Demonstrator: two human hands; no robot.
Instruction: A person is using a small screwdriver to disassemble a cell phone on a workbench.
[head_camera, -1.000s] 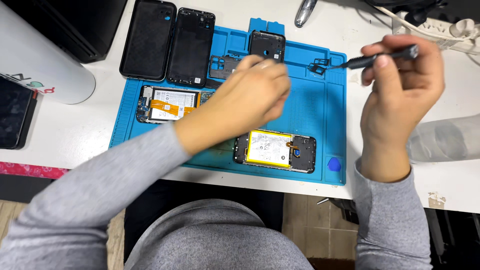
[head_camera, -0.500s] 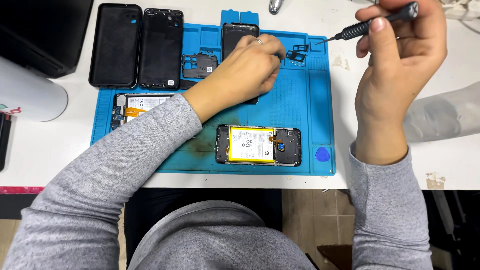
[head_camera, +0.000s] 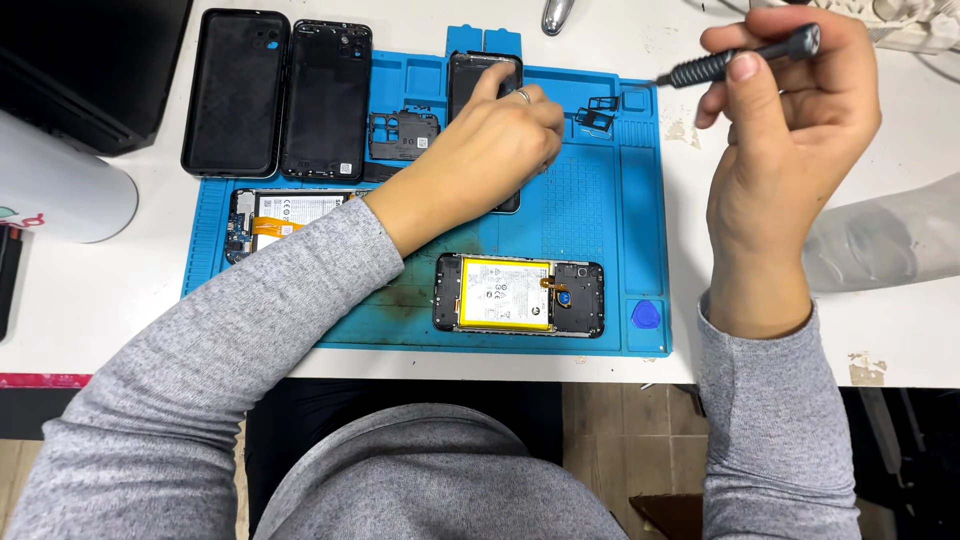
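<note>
My left hand (head_camera: 490, 150) lies on a dark phone body (head_camera: 483, 75) at the back middle of the blue repair mat (head_camera: 590, 215), fingers pressed on it. Raised over the mat's right edge, my right hand (head_camera: 785, 130) grips a black screwdriver (head_camera: 745, 58) whose tip points left. An opened phone with a yellow battery (head_camera: 518, 294) rests near the mat's front edge, apart from both hands. Another opened phone with a white battery (head_camera: 280, 215) shows partly under my left forearm.
Two black back covers (head_camera: 235, 90) (head_camera: 325, 100) lie at the back left, beside a small black inner frame (head_camera: 403, 135). A blue pick (head_camera: 647, 315) sits at the mat's front right corner. A white cylinder (head_camera: 55, 195) stands left; clear plastic (head_camera: 880, 245) lies right.
The view has shifted so everything sits lower and more to the right in frame. My left hand stays on the dark phone body; my right hand keeps the screwdriver raised.
</note>
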